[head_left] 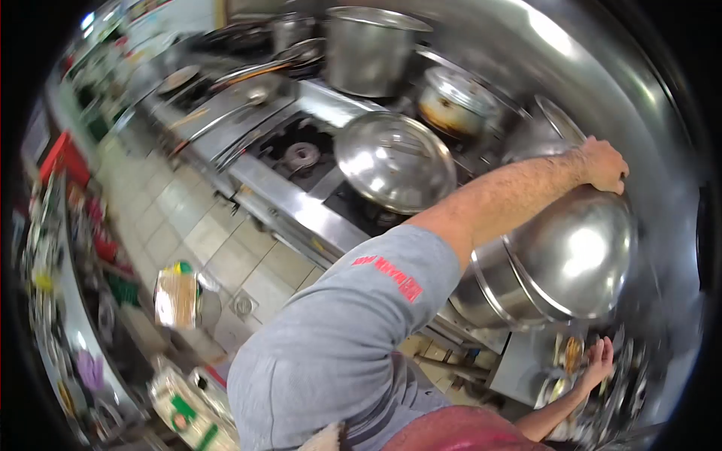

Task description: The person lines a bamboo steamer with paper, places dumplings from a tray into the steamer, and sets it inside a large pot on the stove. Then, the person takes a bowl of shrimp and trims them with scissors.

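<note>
Commercial kitchen, steel wall (511, 34) at far right, tiled floor (207, 240) at left; gas range (304, 201) across the centre.
On the range: one tall stockpot (372, 56), far centre; one lidded pot (456, 105), brown-stained, right of it; one round domed lid (395, 161), nearer, centre; one long-handled ladle (257, 95), far left.
At right: one large domed steel basin (583, 252), tilted, against a banded steel vessel (485, 286) on its left; item in hand.
Left hand (604, 165): at the basin's far edge, fingers bent and drawn together; firm grip or mere resting contact, cannot tell.
Right hand (599, 363): near right, fingers extended and parted, nothing seen in the palm; nearest to blurred utensils (571, 352) beside a grey counter (519, 361).
Progress, by judgement: handling under way, contact made by one hand only; right hand free; basin not yet clear of the neighbouring vessel; whether it is being lifted or set down, undetermined; remaining cookware apart from both hands.
</note>
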A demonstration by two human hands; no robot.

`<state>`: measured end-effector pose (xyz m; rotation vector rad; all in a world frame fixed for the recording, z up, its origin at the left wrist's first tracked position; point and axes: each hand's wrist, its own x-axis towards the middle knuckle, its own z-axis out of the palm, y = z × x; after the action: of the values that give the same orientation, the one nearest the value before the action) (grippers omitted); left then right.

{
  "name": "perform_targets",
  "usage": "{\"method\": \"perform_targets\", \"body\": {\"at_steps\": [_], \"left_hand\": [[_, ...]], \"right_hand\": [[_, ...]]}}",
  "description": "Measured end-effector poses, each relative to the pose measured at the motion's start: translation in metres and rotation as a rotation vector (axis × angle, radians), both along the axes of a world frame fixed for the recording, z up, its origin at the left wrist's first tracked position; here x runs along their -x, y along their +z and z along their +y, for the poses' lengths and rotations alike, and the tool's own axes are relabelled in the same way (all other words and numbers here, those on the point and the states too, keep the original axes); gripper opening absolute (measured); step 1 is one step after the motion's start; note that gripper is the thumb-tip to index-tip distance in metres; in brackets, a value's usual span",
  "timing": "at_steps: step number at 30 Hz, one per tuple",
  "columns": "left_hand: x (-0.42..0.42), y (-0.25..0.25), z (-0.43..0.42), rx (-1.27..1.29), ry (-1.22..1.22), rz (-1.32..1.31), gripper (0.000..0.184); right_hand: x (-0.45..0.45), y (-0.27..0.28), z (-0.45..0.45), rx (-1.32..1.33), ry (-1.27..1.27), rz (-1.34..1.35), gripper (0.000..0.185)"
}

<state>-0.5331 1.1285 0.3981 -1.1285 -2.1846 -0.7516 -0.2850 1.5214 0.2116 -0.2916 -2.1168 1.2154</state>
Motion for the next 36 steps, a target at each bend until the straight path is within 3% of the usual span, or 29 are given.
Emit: {"method": "perform_targets", "body": {"at_steps": [3, 4, 5, 7, 9, 10, 11, 12, 18, 20, 25, 26, 29, 30, 33, 35, 36], "left_hand": [[-0.017, 0.002, 0.013, 0.157, 0.022, -0.002, 0.048], [-0.018, 0.0, 0.008, 0.05, -0.055, 0.041, 0.041], [-0.003, 0.004, 0.012, 0.111, -0.063, 0.004, 0.042], [-0.001, 0.017, -0.007, -0.007, -0.107, 0.125, 0.034], [0.019, 0.025, -0.034, -0.07, -0.2, 0.118, 0.037], [0.004, 0.028, -0.052, -0.178, -0.106, 0.001, 0.035], [-0.005, 0.041, -0.074, -0.13, -0.13, -0.397, 0.031], [0.036, 0.03, -0.074, -0.23, -0.236, -0.068, 0.03], [0.075, 0.026, -0.106, -0.432, -0.321, -0.167, 0.029], [0.103, 0.024, -0.111, -0.41, -0.162, -0.28, 0.041], [0.076, 0.022, -0.101, -0.451, -0.164, -0.28, 0.042], [0.061, 0.024, -0.095, -0.446, -0.181, -0.279, 0.029], [0.04, 0.025, -0.085, -0.404, -0.171, -0.307, 0.03], [0.029, 0.024, -0.078, -0.373, -0.138, -0.128, 0.03], [-0.019, 0.025, -0.067, -0.364, -0.136, -0.227, 0.032], [0.043, 0.008, -0.034, -0.173, -0.091, -0.052, 0.047], [0.036, 0.004, -0.02, -0.126, -0.04, -0.104, 0.048]], "right_hand": [[-0.067, -0.047, -0.03, 0.139, -0.124, 0.023, 0.032], [-0.081, -0.051, -0.063, 0.159, -0.154, 0.039, 0.031], [-0.093, -0.042, -0.098, 0.114, -0.168, 0.006, 0.029], [-0.11, -0.041, -0.129, 0.078, -0.266, -0.082, 0.027], [-0.123, -0.055, -0.128, 0.037, -0.254, -0.079, 0.027], [-0.123, -0.052, -0.135, 0.063, -0.265, -0.061, 0.025], [-0.124, -0.042, -0.146, 0.029, -0.272, -0.071, 0.025], [-0.119, -0.029, -0.152, -0.007, -0.271, -0.08, 0.024], [-0.037, 0.043, -0.172, -0.363, -0.069, -0.056, 0.021], [-0.004, 0.063, -0.179, -0.536, 0.042, -0.132, 0.021], [0.028, 0.087, -0.202, -0.547, 0.108, -0.101, 0.02], [0.029, 0.088, -0.205, -0.481, 0.112, -0.077, 0.02], [0.029, 0.078, -0.195, -0.577, 0.138, -0.057, 0.018], [0.028, 0.077, -0.192, -0.642, 0.141, -0.037, 0.018], [0.001, 0.061, -0.195, -0.379, 0.193, 0.068, 0.015], [-0.03, 0.047, -0.198, -0.17, 0.343, -0.069, 0.013], [-0.04, 0.035, -0.198, -0.151, 0.466, -0.079, 0.012]]}}
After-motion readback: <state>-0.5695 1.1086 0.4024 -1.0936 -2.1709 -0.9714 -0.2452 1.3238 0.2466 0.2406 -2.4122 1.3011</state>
